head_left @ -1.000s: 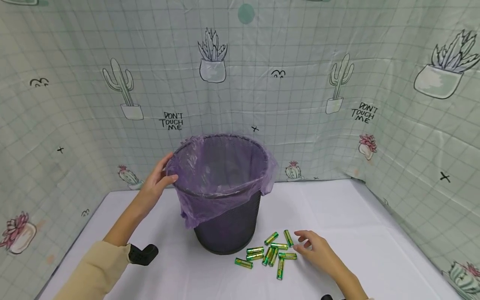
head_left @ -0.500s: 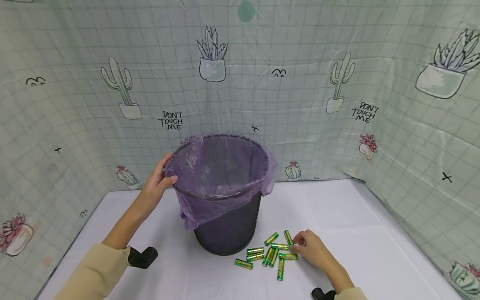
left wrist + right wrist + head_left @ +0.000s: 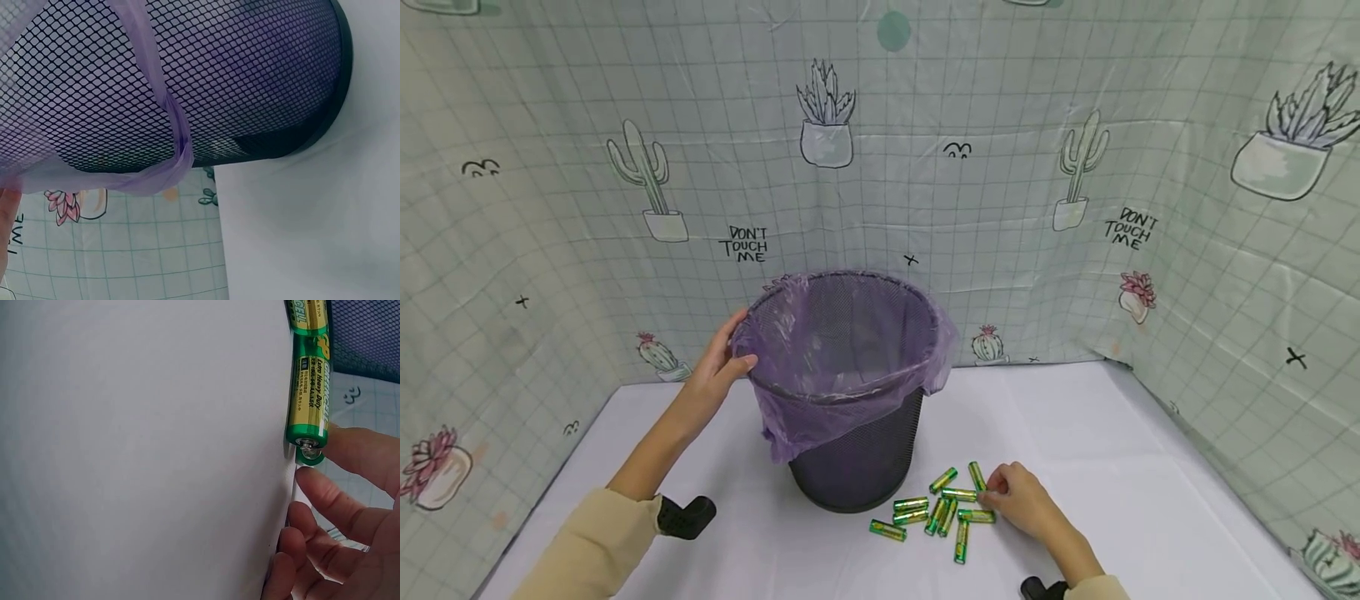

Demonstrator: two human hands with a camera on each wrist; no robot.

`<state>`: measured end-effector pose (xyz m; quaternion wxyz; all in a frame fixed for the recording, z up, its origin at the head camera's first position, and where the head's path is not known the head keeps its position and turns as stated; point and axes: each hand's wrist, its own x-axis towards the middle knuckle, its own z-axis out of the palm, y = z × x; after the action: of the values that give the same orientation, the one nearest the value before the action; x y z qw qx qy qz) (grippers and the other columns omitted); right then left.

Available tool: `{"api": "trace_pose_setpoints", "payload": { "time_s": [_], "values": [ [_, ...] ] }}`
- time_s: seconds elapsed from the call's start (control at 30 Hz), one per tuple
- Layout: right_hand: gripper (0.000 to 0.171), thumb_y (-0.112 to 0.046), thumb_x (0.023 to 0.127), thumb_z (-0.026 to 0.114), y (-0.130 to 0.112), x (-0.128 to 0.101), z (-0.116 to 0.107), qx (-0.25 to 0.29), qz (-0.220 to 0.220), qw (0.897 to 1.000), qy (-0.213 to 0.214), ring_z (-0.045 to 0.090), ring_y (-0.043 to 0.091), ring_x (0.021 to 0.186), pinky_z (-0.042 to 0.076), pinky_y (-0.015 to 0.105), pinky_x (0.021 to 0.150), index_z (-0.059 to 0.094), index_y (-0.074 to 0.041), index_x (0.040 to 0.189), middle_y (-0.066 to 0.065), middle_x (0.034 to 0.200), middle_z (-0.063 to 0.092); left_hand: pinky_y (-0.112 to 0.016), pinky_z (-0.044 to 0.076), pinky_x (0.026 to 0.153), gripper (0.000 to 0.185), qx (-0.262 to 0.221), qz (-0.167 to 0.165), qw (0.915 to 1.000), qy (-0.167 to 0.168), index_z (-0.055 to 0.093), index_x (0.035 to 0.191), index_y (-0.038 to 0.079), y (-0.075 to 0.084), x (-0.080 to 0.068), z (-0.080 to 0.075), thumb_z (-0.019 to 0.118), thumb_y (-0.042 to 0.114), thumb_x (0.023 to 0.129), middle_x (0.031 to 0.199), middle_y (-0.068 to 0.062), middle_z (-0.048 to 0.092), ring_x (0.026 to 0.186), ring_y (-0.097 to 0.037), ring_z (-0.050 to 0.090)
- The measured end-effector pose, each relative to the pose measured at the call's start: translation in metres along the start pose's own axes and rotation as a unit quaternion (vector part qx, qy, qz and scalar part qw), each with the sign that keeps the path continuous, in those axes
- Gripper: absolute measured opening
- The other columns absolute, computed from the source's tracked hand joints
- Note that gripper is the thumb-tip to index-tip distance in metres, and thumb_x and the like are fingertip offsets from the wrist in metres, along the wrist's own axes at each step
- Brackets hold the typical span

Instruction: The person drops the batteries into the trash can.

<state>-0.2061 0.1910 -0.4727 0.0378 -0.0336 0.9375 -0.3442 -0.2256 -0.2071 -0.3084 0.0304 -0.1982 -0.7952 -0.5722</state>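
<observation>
On the white tablecloth (image 3: 1075, 433) before the cactus-print backdrop, our right hand (image 3: 1022, 500) has dropped onto the green AA batteries (image 3: 943, 507) right of the mesh bin (image 3: 850, 392), fingertips pinching one, while our left hand (image 3: 715, 375) still grips its purple-lined rim.

Black metal-mesh bin (image 3: 857, 450), thin glossy purple plastic liner (image 3: 820, 400), shiny batteries (image 3: 943, 504)

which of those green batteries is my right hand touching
The battery at the pile's far right corner, slanting away toward the wall; the right hand's fingers meet its near end.

Right hand (image 3: 340, 519) fingertips touch a green battery's (image 3: 307, 394) end.
</observation>
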Motion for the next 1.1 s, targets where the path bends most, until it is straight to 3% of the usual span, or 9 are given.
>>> {"api": "trace_pose_setpoints", "payload": {
  "time_s": [0.5, 0.87, 1.1],
  "values": [
    [0.013, -0.011, 0.082, 0.063, -0.005, -0.003, -0.004, -0.02, 0.02, 1.0, -0.006, 0.045, 0.016, 0.068, 0.038, 0.027, 0.058, 0.057, 0.0, 0.081, 0.007, 0.077, 0.048, -0.061, 0.014, 0.108, 0.069, -0.007, 0.0, 1.0, -0.003, -0.001, 0.15, 0.008, 0.002, 0.001, 0.001, 0.038, 0.016, 0.094, 0.154, -0.021, -0.001, 0.14, -0.041, 0.009],
    [0.015, -0.012, 0.083, 0.059, -0.009, -0.007, -0.02, 0.025, 0.028, 0.999, 0.022, 0.047, 0.014, 0.07, 0.039, 0.025, 0.059, 0.06, 0.002, 0.087, 0.006, 0.079, 0.056, -0.062, 0.015, 0.108, 0.07, 0.023, -0.004, 0.9997, -0.002, -0.001, 0.15, 0.009, 0.004, -0.002, 0.0, 0.04, 0.017, 0.094, 0.154, -0.023, 0.001, 0.139, -0.044, 0.011],
    [0.02, -0.015, 0.086, 0.06, -0.031, -0.016, -0.045, 0.066, -0.001, 0.996, 0.062, 0.051, 0.015, 0.077, 0.041, 0.025, 0.06, 0.06, 0.002, 0.096, 0.008, 0.085, 0.061, -0.064, 0.019, 0.106, 0.07, 0.055, -0.017, 0.9983, -0.001, 0.001, 0.151, 0.01, 0.006, -0.002, 0.005, 0.042, 0.02, 0.095, 0.155, -0.018, -0.002, 0.138, -0.046, 0.014]
  ]
}}
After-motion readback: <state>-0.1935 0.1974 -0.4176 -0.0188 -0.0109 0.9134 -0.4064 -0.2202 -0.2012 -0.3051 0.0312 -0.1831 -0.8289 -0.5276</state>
